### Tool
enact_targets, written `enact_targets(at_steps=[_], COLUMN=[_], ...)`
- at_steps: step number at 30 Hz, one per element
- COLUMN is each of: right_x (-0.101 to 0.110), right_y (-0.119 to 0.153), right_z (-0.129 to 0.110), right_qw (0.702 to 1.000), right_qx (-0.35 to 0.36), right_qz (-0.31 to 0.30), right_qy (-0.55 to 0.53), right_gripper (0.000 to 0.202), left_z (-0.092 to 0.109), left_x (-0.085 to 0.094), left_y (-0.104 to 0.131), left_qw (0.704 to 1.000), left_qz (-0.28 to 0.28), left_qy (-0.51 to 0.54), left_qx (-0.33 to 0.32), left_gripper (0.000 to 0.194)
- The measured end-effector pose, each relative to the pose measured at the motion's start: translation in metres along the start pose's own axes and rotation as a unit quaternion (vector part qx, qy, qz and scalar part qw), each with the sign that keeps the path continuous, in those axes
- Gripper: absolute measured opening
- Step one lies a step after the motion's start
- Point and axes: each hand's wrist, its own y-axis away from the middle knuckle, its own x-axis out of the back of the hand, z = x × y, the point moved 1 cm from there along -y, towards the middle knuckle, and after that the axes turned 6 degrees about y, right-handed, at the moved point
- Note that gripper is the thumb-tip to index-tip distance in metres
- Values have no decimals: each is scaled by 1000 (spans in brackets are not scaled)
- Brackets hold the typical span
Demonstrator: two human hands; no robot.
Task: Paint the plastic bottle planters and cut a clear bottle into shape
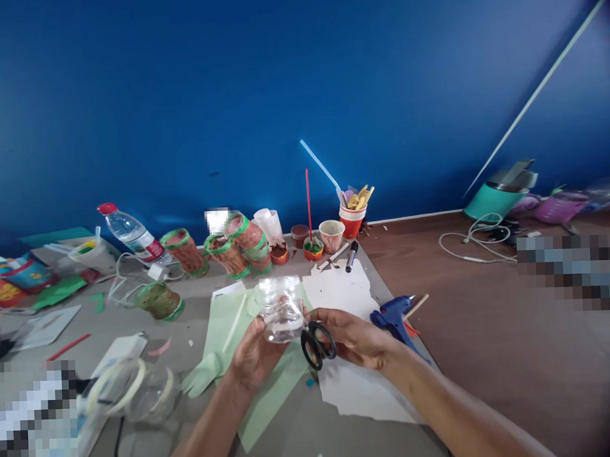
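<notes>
My left hand is wrapped round the lower side of a clear plastic cup-shaped piece, which looks like a cut bottle and is held above the table. In my right hand is a pair of scissors with black handle loops pointing down toward me. Their blades are hidden behind the fingers and the plastic. The right fingertips are close to the clear piece's right side; whether they touch it I cannot tell. Beneath both hands lie a light green sheet and torn white paper.
A blue glue gun lies right of my right hand. A marker, brown-and-green tubes and a red cup of wooden cutlery stand or lie behind. At left are a water bottle and a ringed clear piece.
</notes>
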Motion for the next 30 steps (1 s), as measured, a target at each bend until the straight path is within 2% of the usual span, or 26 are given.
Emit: enact_targets(at_steps=[8, 12, 15, 18, 21, 24, 30], right_x=[-5, -5, -2, -1, -3, -6, -9], right_y=[-1, -2, 2, 7, 12, 13, 9], right_z=[1, -7, -13, -16, -15, -11, -2], right_qw=[998, 998, 994, 991, 990, 988, 985], right_qx=[12, 64, 103, 107, 86, 79, 59], right_qz=[-61, -19, 5, -49, -113, -131, -158], right_qy=[-3, -4, -42, -58, -18, 1, -34], right_gripper=[43, 31, 37, 48, 54, 52, 40], left_z=[0, 7, 13, 18, 22, 25, 31], left_x=[-4, -7, -5, -4, -4, -6, -5], left_y=[-1, -3, -5, -5, -6, -6, -7], left_qw=[1000, 998, 995, 992, 990, 987, 980], left_qz=[8, 36, 65, 87, 95, 94, 120], left_qy=[1, 13, 28, 41, 63, 86, 91], left_qx=[-16, -46, -70, -78, -84, -101, -131], left_gripper=[44, 43, 41, 33, 32, 35, 37])
